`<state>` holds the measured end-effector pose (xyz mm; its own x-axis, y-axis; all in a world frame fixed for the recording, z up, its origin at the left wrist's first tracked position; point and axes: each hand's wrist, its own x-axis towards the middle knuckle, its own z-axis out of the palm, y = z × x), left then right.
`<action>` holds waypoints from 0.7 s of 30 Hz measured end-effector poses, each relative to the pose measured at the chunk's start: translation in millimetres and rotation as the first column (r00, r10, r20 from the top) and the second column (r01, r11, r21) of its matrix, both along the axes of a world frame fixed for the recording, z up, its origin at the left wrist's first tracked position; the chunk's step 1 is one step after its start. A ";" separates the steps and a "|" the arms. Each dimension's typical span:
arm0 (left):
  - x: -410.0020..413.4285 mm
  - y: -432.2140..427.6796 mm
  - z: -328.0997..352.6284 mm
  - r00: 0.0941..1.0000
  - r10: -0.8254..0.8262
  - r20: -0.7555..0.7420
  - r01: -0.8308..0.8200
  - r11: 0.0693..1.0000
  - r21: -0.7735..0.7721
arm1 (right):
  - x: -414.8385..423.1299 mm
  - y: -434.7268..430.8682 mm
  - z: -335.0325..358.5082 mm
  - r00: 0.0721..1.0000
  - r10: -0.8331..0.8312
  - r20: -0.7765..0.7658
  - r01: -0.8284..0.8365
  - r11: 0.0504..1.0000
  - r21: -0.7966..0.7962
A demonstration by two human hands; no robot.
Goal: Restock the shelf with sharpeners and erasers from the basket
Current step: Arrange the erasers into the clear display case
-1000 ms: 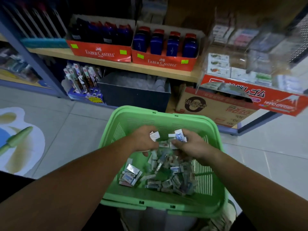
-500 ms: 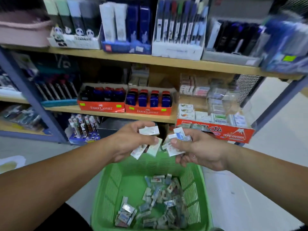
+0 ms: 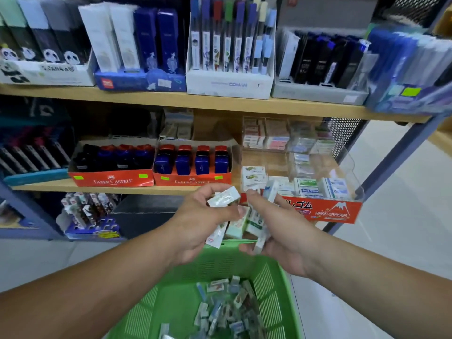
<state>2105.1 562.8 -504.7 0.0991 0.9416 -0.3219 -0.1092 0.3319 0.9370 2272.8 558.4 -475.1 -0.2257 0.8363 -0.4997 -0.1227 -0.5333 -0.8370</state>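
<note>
Compared with half a second ago, both hands are sitting higher and nearer the shelf, having come up out of the basket with their loads, and the view is taking in more of the upper shelves. The left hand [image 3: 203, 216] is gripping a small fan of wrapped erasers [image 3: 223, 197], with thumb and fingers curling round them. The right hand [image 3: 278, 233] is clutching a second bunch [image 3: 254, 223], one piece sticking up above the thumb. The two hands are almost touching and are hovering just in front of the clear eraser display [image 3: 342, 211] with the red "HARD ERASER" front, which is standing at the right end of the middle shelf [image 3: 110, 189]. None of the held erasers is lying in a compartment yet.

As for progress, the display's front compartments are showing only short stacks with room above them. The rear ones are looking fuller, though they are too blurred to judge. Beside the display, the two Faber-Castell boxes [image 3: 115, 179] are holding rows of blue and red sharpeners [image 3: 193, 162] and are looking well filled. Below the hands, the green basket [image 3: 269, 280] is carrying a sizeable heap of small wrapped pieces [image 3: 225, 309]; whether any of them are sharpeners is impossible to tell. Judging by that heap, most of the restocking is waiting to be done. This handful is probably being sorted for the display, and many more handfuls are likely to be needed.
</note>
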 end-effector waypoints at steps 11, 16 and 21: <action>23.0 28.3 -6.4 0.996 0.020 0.086 -0.015 0.998 -0.058 | 23.2 33.8 -21.1 0.997 -0.033 -0.073 0.033 0.999 -0.011; 24.2 34.7 4.0 0.998 0.052 -0.036 -0.052 0.999 0.003 | 36.0 47.4 -16.1 0.993 -0.105 -0.047 0.108 0.993 0.046; 24.7 39.4 4.3 0.982 0.056 -0.181 -0.043 0.996 0.073 | 46.6 55.0 -12.6 0.976 -0.217 0.018 0.210 0.961 0.181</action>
